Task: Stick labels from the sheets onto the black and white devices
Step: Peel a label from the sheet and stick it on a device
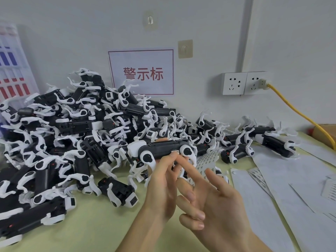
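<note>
**Pressing one label down, with a heap of devices waiting**

The left hand (160, 188) grips a device (163, 150) from below, raised above the tabletop (101, 224). The right hand (214, 206), fingers straight and spread, has its forefinger on a small white label (176, 152) on the device's side, so this one looks nearly finished. A big pile (72, 128) lies to the left and a smaller group (269, 142) to the right, near the sheets (207, 164). Which of them carry labels I cannot tell; probably much remains.
</note>
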The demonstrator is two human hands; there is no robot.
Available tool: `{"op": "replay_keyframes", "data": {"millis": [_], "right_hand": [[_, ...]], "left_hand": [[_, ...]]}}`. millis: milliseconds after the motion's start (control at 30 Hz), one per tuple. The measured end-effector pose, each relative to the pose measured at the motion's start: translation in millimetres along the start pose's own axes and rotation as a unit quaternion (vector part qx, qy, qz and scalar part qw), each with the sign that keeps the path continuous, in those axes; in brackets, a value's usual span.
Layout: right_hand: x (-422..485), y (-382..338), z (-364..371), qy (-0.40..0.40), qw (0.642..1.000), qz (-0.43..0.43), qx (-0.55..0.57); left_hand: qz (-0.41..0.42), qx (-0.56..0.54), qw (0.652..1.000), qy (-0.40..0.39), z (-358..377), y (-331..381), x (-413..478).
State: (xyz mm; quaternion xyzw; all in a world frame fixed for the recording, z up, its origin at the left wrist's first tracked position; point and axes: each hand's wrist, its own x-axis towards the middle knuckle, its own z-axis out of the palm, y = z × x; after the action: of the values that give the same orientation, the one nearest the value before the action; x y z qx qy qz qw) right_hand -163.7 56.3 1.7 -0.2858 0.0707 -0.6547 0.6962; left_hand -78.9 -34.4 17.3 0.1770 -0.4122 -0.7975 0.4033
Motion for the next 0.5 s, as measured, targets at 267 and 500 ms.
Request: {"op": "replay_keyframes", "data": {"millis": [267, 500], "right_hand": [[-0.3, -0.4, 0.3, 0.007, 1.000, 0.002, 0.003], [-1.2, -0.6, -1.2, 0.010, 1.000, 0.002, 0.002]], "left_hand": [[-0.008, 0.006, 1.000, 0.008, -0.8, 0.4, 0.9], [-0.004, 0.019, 1.000, 0.020, -1.0, -2.1, 1.6]]}}
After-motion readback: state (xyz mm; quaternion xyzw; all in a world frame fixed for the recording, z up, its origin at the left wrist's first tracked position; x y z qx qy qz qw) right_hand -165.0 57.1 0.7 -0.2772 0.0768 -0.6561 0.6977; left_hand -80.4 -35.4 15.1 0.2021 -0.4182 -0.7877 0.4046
